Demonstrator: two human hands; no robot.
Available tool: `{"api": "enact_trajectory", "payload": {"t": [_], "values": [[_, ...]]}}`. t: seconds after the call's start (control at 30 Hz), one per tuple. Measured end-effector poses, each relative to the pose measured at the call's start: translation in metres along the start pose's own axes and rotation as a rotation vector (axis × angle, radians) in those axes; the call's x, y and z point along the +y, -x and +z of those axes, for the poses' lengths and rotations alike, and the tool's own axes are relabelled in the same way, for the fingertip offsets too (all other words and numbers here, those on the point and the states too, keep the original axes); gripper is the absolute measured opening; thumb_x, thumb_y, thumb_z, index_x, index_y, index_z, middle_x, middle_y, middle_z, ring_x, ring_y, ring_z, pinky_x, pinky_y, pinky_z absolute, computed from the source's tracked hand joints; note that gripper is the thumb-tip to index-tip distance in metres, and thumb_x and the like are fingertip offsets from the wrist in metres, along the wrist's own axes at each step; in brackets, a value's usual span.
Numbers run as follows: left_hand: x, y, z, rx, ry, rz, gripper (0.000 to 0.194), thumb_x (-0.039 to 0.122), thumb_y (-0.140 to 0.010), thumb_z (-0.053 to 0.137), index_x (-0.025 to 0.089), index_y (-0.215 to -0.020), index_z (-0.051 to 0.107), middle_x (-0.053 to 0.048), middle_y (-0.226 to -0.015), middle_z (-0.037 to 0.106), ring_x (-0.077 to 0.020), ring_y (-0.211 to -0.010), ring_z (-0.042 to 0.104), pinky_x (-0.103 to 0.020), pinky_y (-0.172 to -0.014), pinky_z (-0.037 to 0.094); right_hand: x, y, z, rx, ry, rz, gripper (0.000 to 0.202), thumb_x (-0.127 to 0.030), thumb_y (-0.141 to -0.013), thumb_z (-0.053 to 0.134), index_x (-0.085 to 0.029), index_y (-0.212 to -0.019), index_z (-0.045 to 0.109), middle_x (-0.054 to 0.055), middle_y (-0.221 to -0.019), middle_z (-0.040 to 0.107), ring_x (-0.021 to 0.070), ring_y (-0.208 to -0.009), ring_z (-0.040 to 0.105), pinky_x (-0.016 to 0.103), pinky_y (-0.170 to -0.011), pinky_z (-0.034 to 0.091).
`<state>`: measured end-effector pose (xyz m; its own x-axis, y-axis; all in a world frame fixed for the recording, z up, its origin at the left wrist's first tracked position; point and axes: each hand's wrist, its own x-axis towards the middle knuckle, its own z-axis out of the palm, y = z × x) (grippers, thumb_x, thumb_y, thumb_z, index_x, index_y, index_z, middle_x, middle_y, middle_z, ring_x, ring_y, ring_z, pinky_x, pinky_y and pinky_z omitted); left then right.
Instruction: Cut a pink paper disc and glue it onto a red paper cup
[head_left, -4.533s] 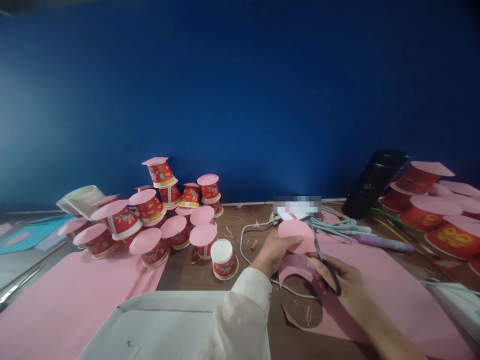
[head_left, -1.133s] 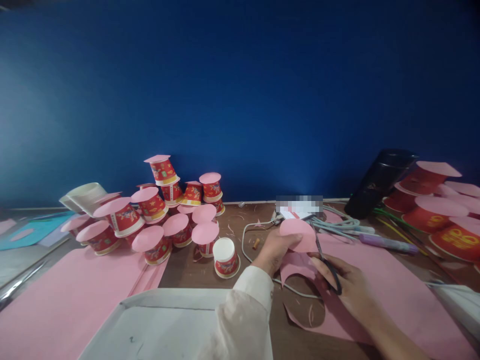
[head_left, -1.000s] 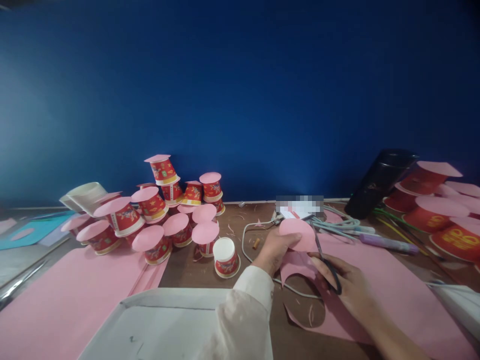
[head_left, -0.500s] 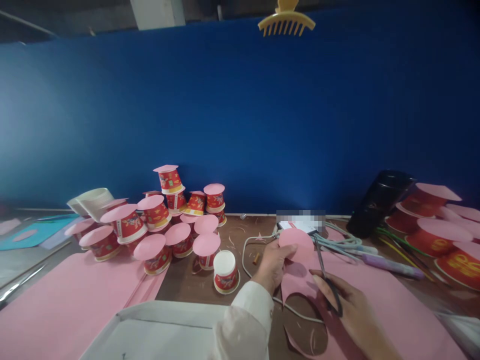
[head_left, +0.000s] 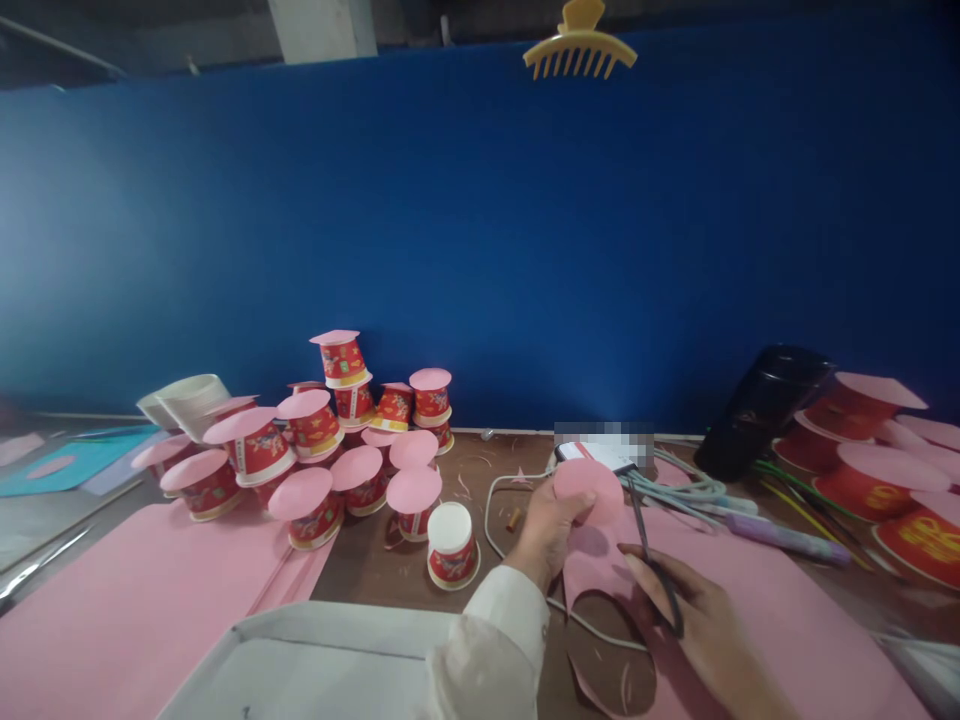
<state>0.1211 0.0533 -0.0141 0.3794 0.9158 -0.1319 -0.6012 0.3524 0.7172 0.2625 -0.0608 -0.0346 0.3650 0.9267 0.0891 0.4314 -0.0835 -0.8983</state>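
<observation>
My left hand (head_left: 546, 528) pinches a round pink paper disc (head_left: 589, 486) between thumb and fingers, holding it up above the table. In my right hand (head_left: 694, 610) is a pair of dark scissors (head_left: 651, 560), its blades pointing up close along the disc's right edge. Beneath both hands lies a pink paper sheet (head_left: 780, 620) with round pieces cut out of it. To the left stands an upturned red paper cup (head_left: 453, 562) with a bare white base. Several more red cups (head_left: 307, 520) beside it carry pink discs on top.
A phone (head_left: 592, 455) and coiled cables (head_left: 694, 487) lie behind my hands. A black bottle (head_left: 761, 415) leans at the right near more red cups (head_left: 862, 490). A white tray (head_left: 322, 660) and pink sheets (head_left: 172, 590) are at the left. A blue partition (head_left: 480, 220) rises behind.
The disc in my left hand has shifted slightly left relative to the scissors. The view has tilted a little; the cups stand as before.
</observation>
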Motion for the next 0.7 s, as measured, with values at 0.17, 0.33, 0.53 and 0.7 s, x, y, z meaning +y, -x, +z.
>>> {"api": "enact_trajectory", "payload": {"t": [0.17,0.33,0.53,0.7], "values": [[0.001,0.000,0.002,-0.003,0.030,-0.025,0.044,0.028,-0.045,0.092,0.012,-0.079,0.070,-0.002,-0.066,0.064,-0.0124,-0.057,0.053,-0.027,-0.060,0.045,-0.002,-0.001,-0.002,-0.025,-0.014,0.027,0.043,-0.050,-0.076,0.076,-0.021,-0.106,0.085,0.007,-0.091,0.084,0.0303,-0.078,0.078,0.033,-0.070,0.062],[0.002,0.001,0.003,0.009,0.043,-0.033,0.044,0.032,-0.039,0.095,0.013,-0.065,0.064,0.001,-0.059,0.058,-0.0108,-0.056,0.050,-0.026,-0.058,0.043,-0.006,0.001,-0.001,-0.014,-0.050,0.058,0.041,-0.048,-0.075,0.077,-0.020,-0.104,0.084,0.004,-0.075,0.081,0.0266,-0.066,0.074,0.030,-0.059,0.059],[0.002,0.002,0.002,-0.005,0.029,-0.032,0.057,0.035,-0.042,0.099,0.011,-0.087,0.074,-0.007,-0.080,0.072,-0.0171,-0.067,0.063,-0.031,-0.068,0.051,-0.009,0.002,0.000,-0.022,-0.084,0.090,0.044,-0.052,-0.077,0.076,-0.019,-0.105,0.083,0.003,-0.069,0.077,0.0237,-0.063,0.070,0.029,-0.056,0.056],[0.004,0.004,0.001,-0.007,-0.008,-0.064,0.062,0.035,-0.039,0.100,0.011,-0.090,0.073,-0.007,-0.078,0.071,-0.0174,-0.065,0.062,-0.032,-0.065,0.052,-0.015,0.003,-0.001,0.012,-0.099,0.065,0.040,-0.051,-0.076,0.074,-0.021,-0.100,0.084,0.003,-0.068,0.076,0.0236,-0.061,0.070,0.031,-0.060,0.059]]}}
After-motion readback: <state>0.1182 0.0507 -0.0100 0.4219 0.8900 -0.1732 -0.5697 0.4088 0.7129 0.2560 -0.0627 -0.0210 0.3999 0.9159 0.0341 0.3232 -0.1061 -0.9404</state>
